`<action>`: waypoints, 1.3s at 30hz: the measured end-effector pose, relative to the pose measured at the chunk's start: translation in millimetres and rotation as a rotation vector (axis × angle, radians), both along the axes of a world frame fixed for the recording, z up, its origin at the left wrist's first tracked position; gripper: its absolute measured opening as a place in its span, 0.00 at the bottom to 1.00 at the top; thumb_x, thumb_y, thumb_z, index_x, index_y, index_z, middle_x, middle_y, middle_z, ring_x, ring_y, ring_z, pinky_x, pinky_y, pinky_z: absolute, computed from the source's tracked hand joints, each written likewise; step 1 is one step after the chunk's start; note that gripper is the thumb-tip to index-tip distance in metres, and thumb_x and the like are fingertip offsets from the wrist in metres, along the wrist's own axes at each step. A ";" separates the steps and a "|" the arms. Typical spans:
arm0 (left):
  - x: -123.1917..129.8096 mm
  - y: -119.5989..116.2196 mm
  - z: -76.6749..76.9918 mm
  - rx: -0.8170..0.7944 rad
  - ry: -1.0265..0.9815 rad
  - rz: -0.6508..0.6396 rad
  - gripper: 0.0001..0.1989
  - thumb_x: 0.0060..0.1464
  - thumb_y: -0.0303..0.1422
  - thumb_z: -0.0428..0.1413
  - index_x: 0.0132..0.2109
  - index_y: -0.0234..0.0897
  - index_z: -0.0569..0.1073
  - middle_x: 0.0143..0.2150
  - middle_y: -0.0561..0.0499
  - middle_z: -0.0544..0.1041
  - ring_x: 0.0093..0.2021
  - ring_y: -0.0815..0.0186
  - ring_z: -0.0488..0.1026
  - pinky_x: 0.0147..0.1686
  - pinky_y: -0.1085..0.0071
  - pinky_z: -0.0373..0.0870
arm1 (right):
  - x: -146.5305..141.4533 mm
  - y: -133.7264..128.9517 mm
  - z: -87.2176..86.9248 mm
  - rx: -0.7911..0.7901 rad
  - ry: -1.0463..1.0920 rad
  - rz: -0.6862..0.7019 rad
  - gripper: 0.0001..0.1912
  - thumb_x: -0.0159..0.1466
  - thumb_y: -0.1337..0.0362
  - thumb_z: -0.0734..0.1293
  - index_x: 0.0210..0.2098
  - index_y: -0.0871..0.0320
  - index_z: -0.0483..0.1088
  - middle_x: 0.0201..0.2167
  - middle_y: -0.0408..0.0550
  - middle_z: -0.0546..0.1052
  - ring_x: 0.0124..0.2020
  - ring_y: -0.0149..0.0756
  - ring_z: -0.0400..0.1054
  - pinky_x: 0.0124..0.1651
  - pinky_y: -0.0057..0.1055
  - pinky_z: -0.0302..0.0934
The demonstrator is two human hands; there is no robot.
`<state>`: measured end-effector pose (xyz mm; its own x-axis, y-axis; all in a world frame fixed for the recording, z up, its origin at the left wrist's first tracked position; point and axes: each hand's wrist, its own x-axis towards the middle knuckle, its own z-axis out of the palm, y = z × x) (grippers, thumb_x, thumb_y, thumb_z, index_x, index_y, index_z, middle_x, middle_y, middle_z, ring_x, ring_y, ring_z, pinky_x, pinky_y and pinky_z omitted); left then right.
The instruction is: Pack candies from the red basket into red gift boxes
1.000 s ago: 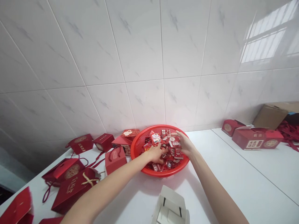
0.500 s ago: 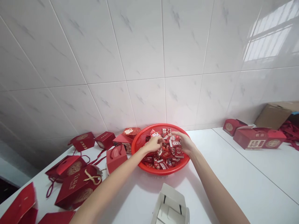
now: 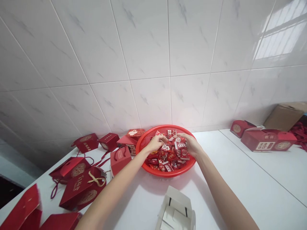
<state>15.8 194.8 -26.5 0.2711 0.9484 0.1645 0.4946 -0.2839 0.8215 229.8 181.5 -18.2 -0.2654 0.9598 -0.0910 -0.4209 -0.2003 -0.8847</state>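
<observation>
A red plastic colander [image 3: 165, 174] on the white table holds a pile of red-wrapped candies [image 3: 168, 166]. My left hand [image 3: 156, 143] is over the left back part of the pile, its fingers bent and slightly apart, with no candy visible between them. On the right side of the colander, my right hand [image 3: 192, 146] grips several red candy packets [image 3: 180, 145] between thumb and fingers. Its palm hides part of them. Closer to me stands an open white box [image 3: 176, 204] with two dark slots in its flap, cut off by the lower edge.
Several red gift boxes [image 3: 81, 190] with cords crowd the table's left side. More red boxes [image 3: 257, 140] stand at the right, beside a brown cardboard box [image 3: 284, 116] with dark red ribbon [image 3: 299, 134]. A tiled wall [image 3: 148, 64] rises directly behind the colander.
My left hand has shifted slightly left and back over the candies, and its fingers have loosened. My right hand stays at the colander's right side with the packets. The view has tilted slightly.
</observation>
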 end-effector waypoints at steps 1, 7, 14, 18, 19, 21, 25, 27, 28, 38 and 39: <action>0.7 -0.3 0.0 0.001 0.012 0.005 0.13 0.43 0.19 0.52 0.33 0.34 0.79 0.36 0.48 0.82 0.39 0.63 0.78 0.44 0.68 0.74 | 0.0 0.0 0.0 0.003 -0.002 -0.004 0.13 0.49 0.58 0.76 0.32 0.57 0.76 0.35 0.50 0.83 0.44 0.46 0.76 0.38 0.33 0.69; -1.2 -0.6 -3.7 0.029 0.153 0.115 0.11 0.51 0.24 0.53 0.35 0.37 0.79 0.36 0.49 0.82 0.40 0.61 0.79 0.44 0.67 0.73 | 0.1 -0.2 -0.4 0.029 -0.002 -0.024 0.13 0.47 0.58 0.77 0.30 0.56 0.76 0.36 0.48 0.83 0.49 0.47 0.74 0.42 0.33 0.69; -8.1 -5.8 -6.8 -0.064 0.445 0.132 0.06 0.45 0.26 0.60 0.32 0.40 0.80 0.34 0.49 0.83 0.40 0.57 0.79 0.43 0.70 0.72 | 1.7 -2.2 0.4 0.044 -0.019 -0.022 0.14 0.47 0.58 0.76 0.31 0.57 0.76 0.36 0.50 0.83 0.45 0.46 0.75 0.36 0.32 0.68; -6.3 -9.3 -6.5 -0.144 0.606 0.098 0.23 0.32 0.28 0.68 0.42 0.41 0.82 0.45 0.46 0.82 0.50 0.49 0.76 0.51 0.62 0.70 | 1.1 -3.2 0.7 0.053 -0.028 -0.035 0.16 0.47 0.58 0.76 0.33 0.58 0.76 0.35 0.50 0.83 0.46 0.44 0.74 0.36 0.30 0.68; -5.8 -9.9 -6.3 -0.155 0.636 0.104 0.27 0.30 0.28 0.69 0.44 0.41 0.81 0.48 0.44 0.81 0.53 0.45 0.74 0.53 0.58 0.69 | 0.9 -3.5 0.9 0.054 -0.031 -0.038 0.16 0.46 0.58 0.76 0.33 0.58 0.76 0.35 0.50 0.83 0.46 0.44 0.74 0.36 0.30 0.68; -5.4 -10.8 -5.4 -0.162 0.669 0.116 0.31 0.28 0.28 0.69 0.48 0.41 0.81 0.50 0.41 0.80 0.57 0.40 0.71 0.55 0.52 0.66 | 0.7 -4.1 1.2 0.052 -0.037 -0.039 0.16 0.47 0.58 0.77 0.33 0.58 0.76 0.35 0.50 0.83 0.46 0.44 0.74 0.35 0.29 0.67; -6.7 -12.2 -1.7 -0.143 0.613 0.105 0.27 0.33 0.26 0.67 0.47 0.39 0.81 0.46 0.42 0.81 0.53 0.43 0.74 0.53 0.57 0.67 | 0.3 -5.0 2.4 0.049 -0.048 -0.039 0.15 0.47 0.58 0.76 0.32 0.57 0.76 0.34 0.49 0.83 0.45 0.43 0.74 0.33 0.28 0.67; -7.5 -12.6 0.7 -0.126 0.515 0.095 0.19 0.40 0.30 0.65 0.44 0.37 0.81 0.41 0.44 0.82 0.49 0.47 0.76 0.49 0.62 0.69 | 0.0 -5.5 3.3 0.049 -0.050 -0.036 0.14 0.46 0.59 0.76 0.32 0.56 0.75 0.35 0.49 0.83 0.43 0.43 0.75 0.32 0.29 0.67; -7.7 -12.7 1.9 -0.118 0.450 0.086 0.14 0.46 0.33 0.63 0.42 0.36 0.81 0.39 0.45 0.82 0.46 0.50 0.77 0.47 0.63 0.70 | -0.3 -5.9 3.9 0.050 -0.050 -0.032 0.14 0.46 0.59 0.76 0.31 0.56 0.75 0.35 0.49 0.83 0.42 0.43 0.75 0.31 0.29 0.67; -8.0 -12.2 9.7 -0.084 -0.213 -0.006 0.27 0.49 0.54 0.61 0.44 0.33 0.78 0.42 0.45 0.79 0.38 0.63 0.75 0.38 0.68 0.72 | -0.7 -10.2 7.9 0.078 -0.092 0.008 0.11 0.49 0.62 0.74 0.32 0.57 0.75 0.31 0.48 0.82 0.33 0.39 0.75 0.29 0.28 0.65; -7.9 -12.4 10.0 -0.085 -0.248 -0.006 0.27 0.48 0.53 0.63 0.44 0.33 0.78 0.42 0.46 0.79 0.37 0.63 0.75 0.38 0.68 0.72 | -0.7 -10.3 7.6 0.081 -0.101 0.018 0.10 0.50 0.62 0.74 0.32 0.57 0.75 0.30 0.48 0.82 0.32 0.38 0.75 0.28 0.28 0.64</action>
<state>7.9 182.3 -16.5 0.2381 0.9602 0.1462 0.2732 -0.2107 0.9386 229.2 171.2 -10.6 -0.2756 0.9604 -0.0407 -0.3264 -0.1334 -0.9358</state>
